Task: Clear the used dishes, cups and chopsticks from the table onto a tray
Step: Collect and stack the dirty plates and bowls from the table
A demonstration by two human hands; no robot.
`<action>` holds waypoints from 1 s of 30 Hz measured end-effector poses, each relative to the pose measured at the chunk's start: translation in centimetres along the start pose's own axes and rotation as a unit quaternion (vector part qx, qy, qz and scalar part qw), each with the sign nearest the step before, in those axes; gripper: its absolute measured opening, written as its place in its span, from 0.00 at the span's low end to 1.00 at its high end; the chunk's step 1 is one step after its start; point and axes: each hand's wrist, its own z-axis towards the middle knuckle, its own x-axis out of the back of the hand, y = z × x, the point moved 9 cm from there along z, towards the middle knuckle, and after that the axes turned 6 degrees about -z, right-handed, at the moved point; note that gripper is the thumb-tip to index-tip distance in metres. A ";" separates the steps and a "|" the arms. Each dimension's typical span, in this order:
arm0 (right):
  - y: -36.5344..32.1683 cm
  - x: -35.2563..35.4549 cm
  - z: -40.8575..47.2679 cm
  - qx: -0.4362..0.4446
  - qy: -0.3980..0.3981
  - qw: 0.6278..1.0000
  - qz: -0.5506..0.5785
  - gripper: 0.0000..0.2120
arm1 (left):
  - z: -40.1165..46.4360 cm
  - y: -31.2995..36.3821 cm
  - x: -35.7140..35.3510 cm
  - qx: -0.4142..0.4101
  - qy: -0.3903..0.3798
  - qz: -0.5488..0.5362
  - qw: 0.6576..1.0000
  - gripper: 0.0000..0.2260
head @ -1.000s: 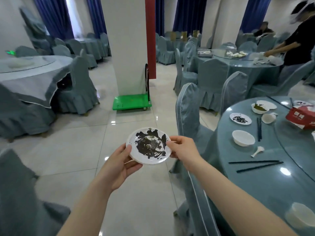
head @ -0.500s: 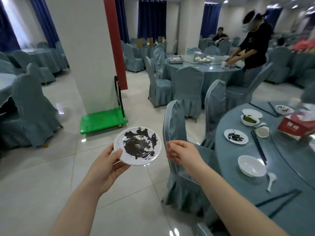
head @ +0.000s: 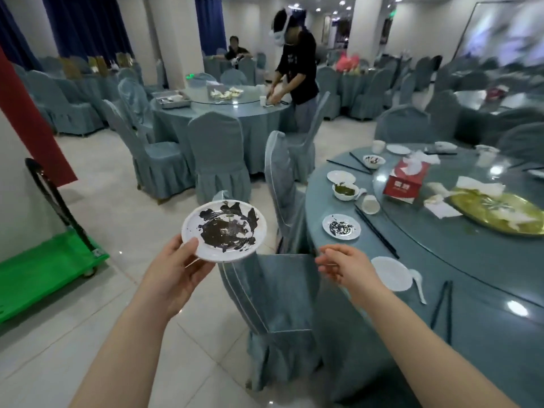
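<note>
Soiled plate (head: 224,230), white, smeared with dark sauce, held level off the desk, out over the floor and above the back of the nearest covered chair (head: 273,293). The left hand (head: 173,272) grips it at its near-left rim, thumb curled over the top, fingers beneath. The right hand (head: 343,266) is free, fingers loosely spread and holding nothing, between the held plate and the desk's near-left edge.

The remaining dishes all lie to the right of both hands, so the right hand is the nearer one for any further pick. Closest to it, at the near edge of the desk (head: 441,348), is an empty white bowl (head: 391,273) with a white spoon (head: 418,285) touching its right side; just beyond, a pair of black chopsticks (head: 441,307), long axis running from the near edge inward. Farther along the left edge: a second sauce-smeared plate (head: 341,226), another pair of chopsticks (head: 376,234) lying diagonally, a small cup (head: 370,204), and a bowl holding green residue (head: 345,191).

On the glass turntable (head: 426,231): a red tissue box (head: 404,179) and a gold platter (head: 500,213) with scraps and crumpled napkins.

No tray appears by this desk; a green cart (head: 44,272) stands on the floor at left.
</note>
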 end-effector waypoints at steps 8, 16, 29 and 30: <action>5.3 5.5 9.6 -0.108 0.106 0.988 0.026 0.04 | 12.1 0.7 -2.2 0.032 -0.030 0.017 0.999 0.09; 11.6 6.6 23.1 -0.273 0.152 0.946 0.081 0.12 | 23.6 0.3 -4.9 0.024 0.000 0.007 1.000 0.09; 11.2 3.5 29.6 -0.248 0.150 0.941 0.175 0.04 | 31.3 -2.7 -6.3 0.051 0.037 0.025 0.998 0.08; 10.1 2.8 29.5 -0.229 0.131 0.948 0.176 0.03 | 31.6 -2.9 -6.5 0.053 0.033 0.028 0.998 0.09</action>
